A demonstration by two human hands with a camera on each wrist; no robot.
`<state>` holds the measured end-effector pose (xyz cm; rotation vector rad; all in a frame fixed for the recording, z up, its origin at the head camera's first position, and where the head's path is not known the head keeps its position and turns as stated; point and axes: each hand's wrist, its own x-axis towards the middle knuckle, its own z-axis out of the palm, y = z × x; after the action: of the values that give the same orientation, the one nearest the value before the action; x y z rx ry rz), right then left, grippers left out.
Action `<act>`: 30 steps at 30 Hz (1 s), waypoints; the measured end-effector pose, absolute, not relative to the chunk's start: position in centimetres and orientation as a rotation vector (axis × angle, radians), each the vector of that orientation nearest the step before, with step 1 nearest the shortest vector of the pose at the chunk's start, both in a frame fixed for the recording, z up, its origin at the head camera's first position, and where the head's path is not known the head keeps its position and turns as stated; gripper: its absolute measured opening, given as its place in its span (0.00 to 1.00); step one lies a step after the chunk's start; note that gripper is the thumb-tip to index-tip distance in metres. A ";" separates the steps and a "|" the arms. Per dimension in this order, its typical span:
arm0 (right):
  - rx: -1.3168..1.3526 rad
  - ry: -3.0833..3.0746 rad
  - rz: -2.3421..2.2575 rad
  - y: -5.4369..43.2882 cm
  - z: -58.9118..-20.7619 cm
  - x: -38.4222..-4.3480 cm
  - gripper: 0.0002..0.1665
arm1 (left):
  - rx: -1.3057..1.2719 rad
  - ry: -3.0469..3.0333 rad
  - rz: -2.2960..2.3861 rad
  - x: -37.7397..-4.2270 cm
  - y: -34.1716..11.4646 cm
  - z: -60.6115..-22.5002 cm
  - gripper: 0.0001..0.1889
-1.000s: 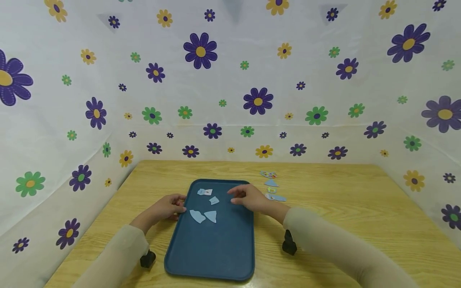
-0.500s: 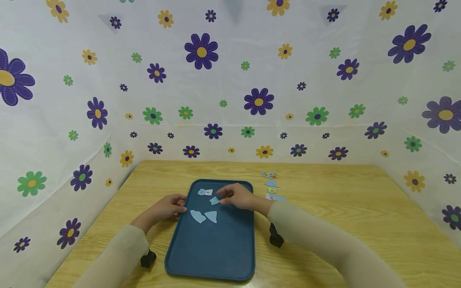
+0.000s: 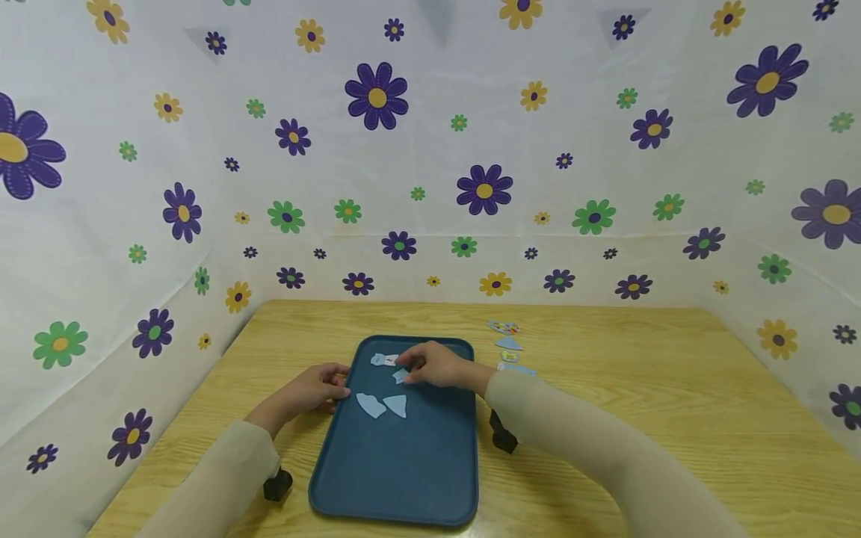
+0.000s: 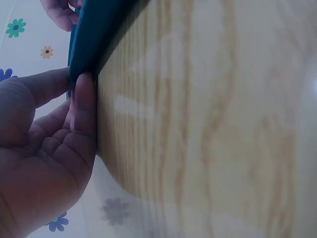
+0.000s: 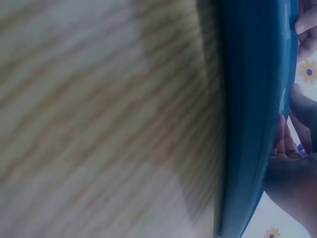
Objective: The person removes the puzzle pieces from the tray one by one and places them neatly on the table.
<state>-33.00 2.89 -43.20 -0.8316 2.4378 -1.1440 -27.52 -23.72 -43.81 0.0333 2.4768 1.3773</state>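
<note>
A dark blue tray (image 3: 397, 471) lies on the wooden table. My left hand (image 3: 306, 390) grips its left rim, thumb above and fingers below, as the left wrist view confirms with the hand (image 4: 54, 134). Over the tray's upper part, my right hand (image 3: 440, 366) has thumb and index finger apart around a small light-blue flat piece (image 3: 400, 378), thumb right at its edge. The index fingertip overlaps the end of a white-and-blue printed piece (image 3: 381, 359). Nearer me on the tray lie two pale blue pieces, one curved (image 3: 370, 405) and one wedge-shaped (image 3: 396, 406).
Right of the tray, several more flat pieces lie in a column: a patterned one (image 3: 503, 326), a blue triangle (image 3: 508, 343), a small yellow-edged one (image 3: 510, 356) and a long blue one (image 3: 518, 369). Flower-printed sheeting (image 3: 430, 149) encloses the table's back and sides.
My right hand has moved left across the tray, from its right part to the small light-blue piece. The left hand has kept its grip on the rim.
</note>
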 end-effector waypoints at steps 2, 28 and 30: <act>-0.849 2.437 -1.132 2.9 -43.3 -33.1 0.19 | 0.034 2.479 1.372 -27.5 -23.7 -43.8 0.23; -0.950 2.601 -0.912 2.1 -43.0 -32.9 0.17 | 0.040 2.475 1.376 -27.6 -23.8 -43.9 0.23; -0.943 2.597 -0.919 2.1 -43.0 -32.9 0.17 | 0.025 2.477 1.375 -27.7 -23.8 -44.0 0.22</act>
<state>-32.91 2.07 -43.04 -0.9427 2.5970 -0.9191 -27.65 -23.76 -43.96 0.0248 2.4765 1.3745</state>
